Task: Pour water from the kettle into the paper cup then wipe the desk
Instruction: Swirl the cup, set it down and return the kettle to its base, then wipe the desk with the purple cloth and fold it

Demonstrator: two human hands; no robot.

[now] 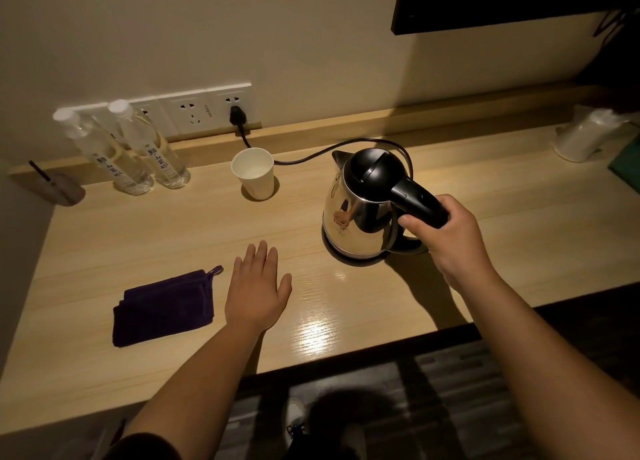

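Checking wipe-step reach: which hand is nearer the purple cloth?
Left. The left hand lies flat on the desk just right of the purple cloth; the right hand is far right, closed on the kettle handle.

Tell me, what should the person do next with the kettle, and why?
Probably lift the kettle off its base and carry it left to the paper cup. The right hand already grips the handle, the kettle is upright, and the cup looks empty.

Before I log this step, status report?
Right hand gripping kettle handle, on base. Left hand flat, empty. Paper cup upright, path clear.
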